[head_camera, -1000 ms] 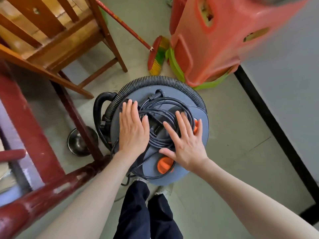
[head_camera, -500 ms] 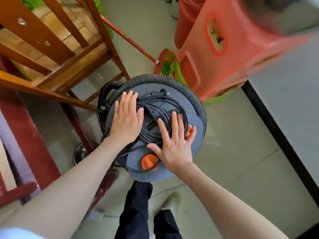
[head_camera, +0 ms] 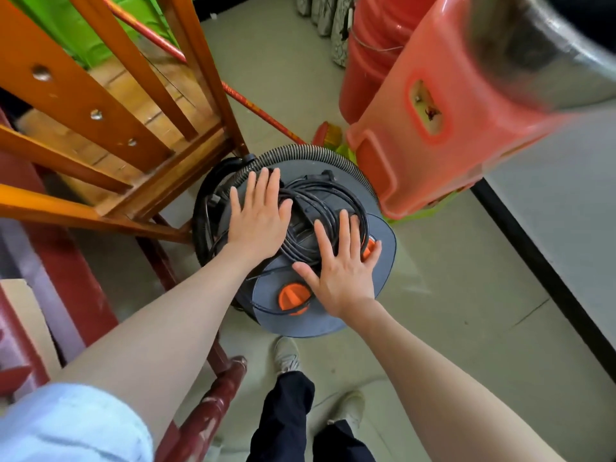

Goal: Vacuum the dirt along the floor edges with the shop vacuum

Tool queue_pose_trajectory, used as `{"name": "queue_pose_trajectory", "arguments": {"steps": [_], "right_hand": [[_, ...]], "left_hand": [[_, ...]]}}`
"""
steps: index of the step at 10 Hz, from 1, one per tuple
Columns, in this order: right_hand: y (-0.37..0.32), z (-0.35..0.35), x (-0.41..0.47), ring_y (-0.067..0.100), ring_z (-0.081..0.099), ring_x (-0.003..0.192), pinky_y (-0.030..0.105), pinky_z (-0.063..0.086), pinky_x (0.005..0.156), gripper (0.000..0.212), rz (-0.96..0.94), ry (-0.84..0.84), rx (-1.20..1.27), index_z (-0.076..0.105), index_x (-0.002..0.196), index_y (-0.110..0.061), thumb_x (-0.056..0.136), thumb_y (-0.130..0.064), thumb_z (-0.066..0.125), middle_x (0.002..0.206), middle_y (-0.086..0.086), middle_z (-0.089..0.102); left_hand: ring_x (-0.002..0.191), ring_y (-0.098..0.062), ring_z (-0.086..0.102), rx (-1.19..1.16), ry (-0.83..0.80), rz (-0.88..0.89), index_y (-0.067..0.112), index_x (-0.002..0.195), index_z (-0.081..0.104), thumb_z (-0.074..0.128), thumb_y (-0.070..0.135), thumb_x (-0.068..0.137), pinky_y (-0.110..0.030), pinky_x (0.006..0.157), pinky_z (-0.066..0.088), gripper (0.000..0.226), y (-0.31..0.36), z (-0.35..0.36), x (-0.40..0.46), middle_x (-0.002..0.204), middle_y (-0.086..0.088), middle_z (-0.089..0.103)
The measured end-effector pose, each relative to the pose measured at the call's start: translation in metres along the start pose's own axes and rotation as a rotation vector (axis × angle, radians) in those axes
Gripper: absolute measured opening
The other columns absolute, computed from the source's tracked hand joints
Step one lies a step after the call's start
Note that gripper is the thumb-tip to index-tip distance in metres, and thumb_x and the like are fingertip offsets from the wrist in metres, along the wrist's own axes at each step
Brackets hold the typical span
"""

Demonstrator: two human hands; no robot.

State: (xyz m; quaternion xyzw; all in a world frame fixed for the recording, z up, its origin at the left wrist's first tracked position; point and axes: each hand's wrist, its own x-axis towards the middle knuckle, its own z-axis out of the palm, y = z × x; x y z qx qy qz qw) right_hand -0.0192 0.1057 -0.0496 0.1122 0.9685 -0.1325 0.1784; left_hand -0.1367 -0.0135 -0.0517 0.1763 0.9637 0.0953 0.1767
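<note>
Both palms lie flat on top of the vacuum (head_camera: 320,315), just as they did a second ago: the left hand (head_camera: 258,221) on the side nearest the chair (head_camera: 140,155), the right hand (head_camera: 343,265) on the side toward the stool (head_camera: 433,128). Fingers on both are straight and spread, gripping nothing, only pressing on the lid and on the coiled cord (head_camera: 320,208).

What has changed is the vacuum's place. It has slid forward across the floor, away from the person's shoes, and now sits between the chair's leg and the stool, with its hose (head_camera: 300,153) wrapped round the far rim and close under the broom (head_camera: 253,105). A second ago there was a clear strip of floor between vacuum and stool; now the stool's lower edge looks just beside the lid.

So I take this as positioning, not cleaning. The cord is unwound nowhere, the hose is stowed, and the orange knob (head_camera: 293,298) is untouched. The black edge strip (head_camera: 540,261) along the floor lies beyond the stool, well apart from the vacuum, and no suction has reached it yet.
</note>
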Motion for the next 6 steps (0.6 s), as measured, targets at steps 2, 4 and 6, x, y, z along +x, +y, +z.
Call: {"name": "queue_pose_trajectory", "arguments": {"steps": [2, 4, 6], "right_hand": [[0.003, -0.021, -0.003, 0.025, -0.025, 0.145, 0.065, -0.005, 0.111, 0.073, -0.023, -0.169, -0.031, -0.012, 0.152, -0.033, 0.089, -0.065, 0.008, 0.157, 0.008, -0.029], [0.016, -0.037, -0.002, 0.023, -0.021, 0.146, 0.062, 0.003, 0.114, 0.060, -0.112, -0.232, -0.012, -0.009, 0.153, -0.030, 0.103, -0.043, 0.023, 0.158, 0.007, -0.025], [0.031, -0.100, -0.013, 0.016, 0.026, 0.144, 0.043, 0.019, 0.118, 0.046, 0.001, 0.028, 0.674, 0.043, 0.144, -0.018, 0.100, -0.032, 0.047, 0.149, 0.002, 0.043]], "left_hand": [[0.146, -0.031, -0.003, 0.091, -0.003, 0.057, 0.007, 0.150, -0.004, 0.017, 0.041, 0.100, -0.049, 0.116, 0.008, 0.064, 0.004, 0.004, -0.032, 0.157, -0.018, -0.005], [0.140, -0.039, 0.025, 0.123, 0.016, 0.134, 0.008, 0.147, 0.025, 0.019, 0.038, 0.095, -0.052, 0.107, 0.031, 0.061, 0.012, 0.020, -0.070, 0.151, -0.025, 0.023], [0.146, -0.031, -0.004, 0.183, 0.008, 0.112, 0.019, 0.146, -0.012, 0.015, 0.043, 0.100, -0.046, 0.117, 0.011, 0.058, 0.015, 0.019, -0.071, 0.157, -0.016, -0.010]]}}
